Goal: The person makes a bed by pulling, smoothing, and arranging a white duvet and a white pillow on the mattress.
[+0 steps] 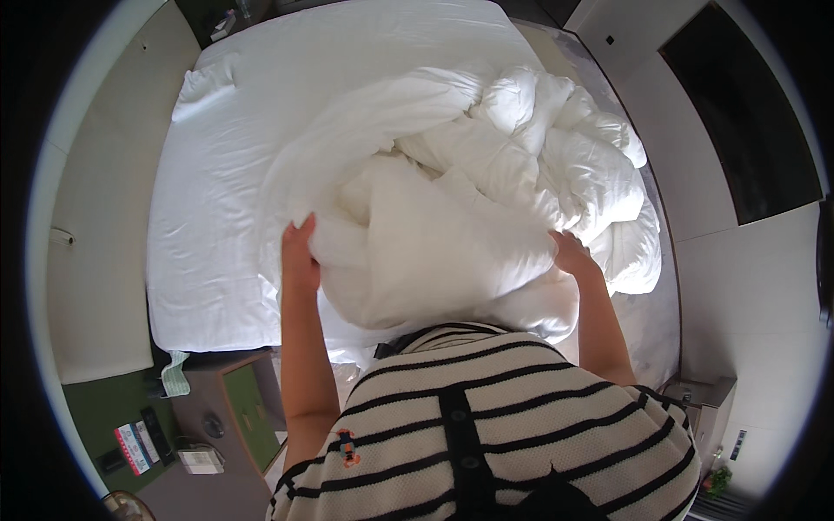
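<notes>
A white duvet (443,241) lies bunched on a bed made up with a white fitted sheet (208,260), with part of it lifted in front of my body. At its left side, my left hand (301,251) holds the fabric, thumb upward and the other fingers mostly hidden. My right hand (572,253) grips the duvet's right side near the foot of the bed, its fingertips partly hidden by cloth. Between my hands the raised fabric forms a broad, smooth fold. More of the duvet sits in thick, crumpled folds beyond my right hand.
A padded headboard (98,215) borders the bed's left side. At lower left stands a nightstand (225,404) with a green front, a tissue-like box (201,459) near it. A wall-mounted screen (743,111) is at right, above a narrow strip of carpet (645,332).
</notes>
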Tool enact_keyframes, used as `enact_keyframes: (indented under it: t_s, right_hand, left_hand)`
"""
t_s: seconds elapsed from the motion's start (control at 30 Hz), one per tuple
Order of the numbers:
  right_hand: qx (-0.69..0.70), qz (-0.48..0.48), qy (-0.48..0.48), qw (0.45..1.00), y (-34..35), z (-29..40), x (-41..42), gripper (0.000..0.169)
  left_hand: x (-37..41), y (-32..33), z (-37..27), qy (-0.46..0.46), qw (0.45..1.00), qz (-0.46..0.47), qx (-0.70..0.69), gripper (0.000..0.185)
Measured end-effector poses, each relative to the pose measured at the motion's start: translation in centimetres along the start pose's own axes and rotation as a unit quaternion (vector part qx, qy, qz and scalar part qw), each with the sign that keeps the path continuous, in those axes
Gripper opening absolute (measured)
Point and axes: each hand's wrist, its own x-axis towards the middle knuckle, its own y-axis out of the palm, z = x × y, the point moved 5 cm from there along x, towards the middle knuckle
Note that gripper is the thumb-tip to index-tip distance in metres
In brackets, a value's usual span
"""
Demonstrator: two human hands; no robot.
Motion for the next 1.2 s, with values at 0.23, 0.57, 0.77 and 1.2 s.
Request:
enact_keyframes:
  t_s: [0.23,0.57,0.77,1.2]
  right_hand:
    - [0.212,-0.098,-0.335,0.913,-7.8,18.5,-8.5,0.075]
    - [0.373,0.159,-0.227,0.886,-4.7,20.6,-7.3,0.064]
    - [0.629,-0.111,-0.078,0.766,-7.0,2.2,1.2,0.033]
    - [0.409,0.024,-0.029,0.912,1.7,5.4,-1.4,0.040]
  left_hand:
    - [-6.3,6.8,8.0,-0.152,0.980,0.132,-0.011,0.034]
    - [-5.2,-2.0,0.0,0.078,0.994,-0.060,-0.050,0.040]
    - [-2.1,-20.2,4.4,0.052,0.958,-0.266,-0.097,0.047]
    - [8.9,-0.1,7.0,0.254,0.723,-0.017,0.643,0.092]
